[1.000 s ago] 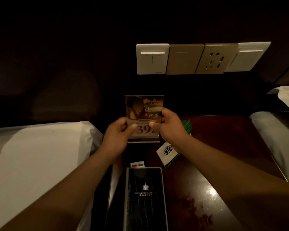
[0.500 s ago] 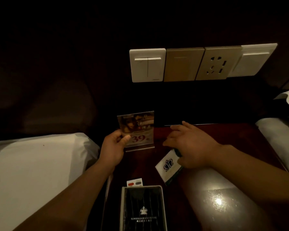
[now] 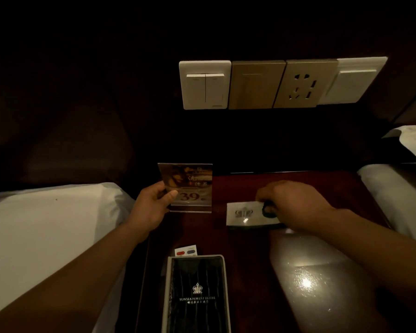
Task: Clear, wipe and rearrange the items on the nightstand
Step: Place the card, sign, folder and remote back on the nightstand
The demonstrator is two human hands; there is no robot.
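- Left hand grips the acrylic sign by its left edge, thumb across the front beside the printed "39". The sign is upright, its base at the nightstand's back-left corner.
- Right hand lies on the right end of the white packet, fingers curled down. A small dark thing sits under the fingertips. Cannot tell if it grips or only presses.
- The packet lies flat on the nightstand, just right of the sign's base, not touching it.
- 1 black folder at the front-left, long side running front to back. 1 small card with a red and a blue spot pokes out at its far end.
- Open glossy wood to the right of the folder, with lamp glare on it. The right forearm crosses above it.
- 4 wall plates behind: white double switch, gold blank plate, gold socket, white plate.
- 2 beds: white bedding tight against the left edge, more white bedding against the right edge.
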